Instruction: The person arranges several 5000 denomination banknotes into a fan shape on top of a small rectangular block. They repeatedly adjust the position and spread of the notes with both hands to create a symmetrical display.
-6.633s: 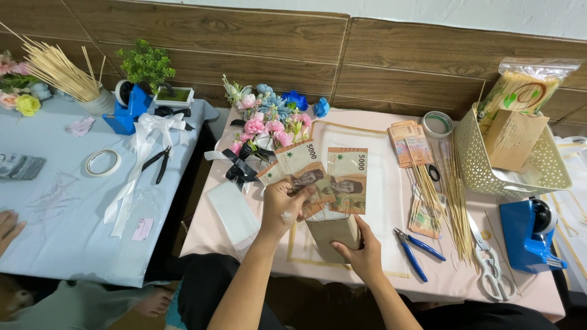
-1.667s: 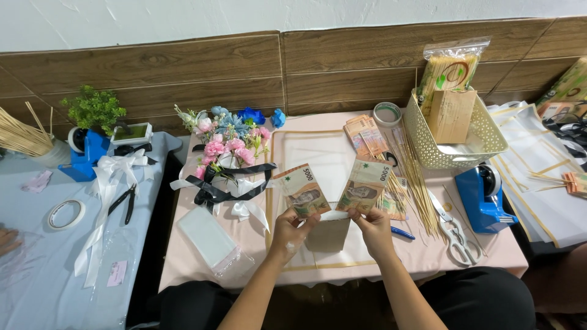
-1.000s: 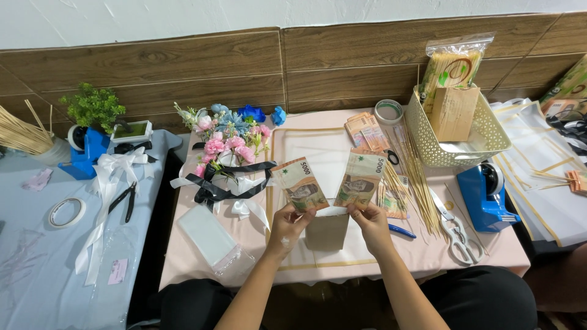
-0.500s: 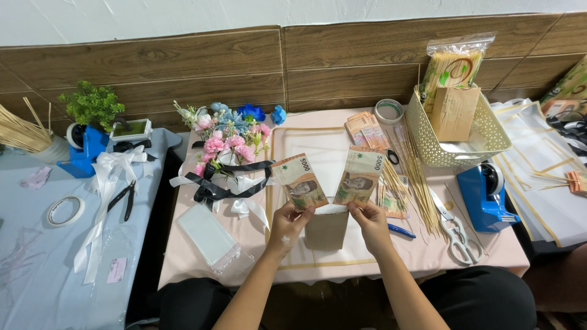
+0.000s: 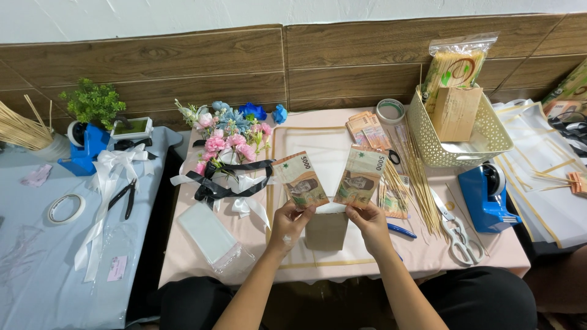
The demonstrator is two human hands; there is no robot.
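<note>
My left hand pinches one banknote by its bottom edge, my right hand pinches the other note, both fanned upright over the brown card on the table. Thin grips, these: I'd say a note could slip, tilt or crease if my fingers slacken.

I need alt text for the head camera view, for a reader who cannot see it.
Two bare hands, left hand and right hand, each hold a banknote upright above a brown card on a pink table. Artificial flowers, bamboo skewers, scissors and a blue tape dispenser lie around.
</note>
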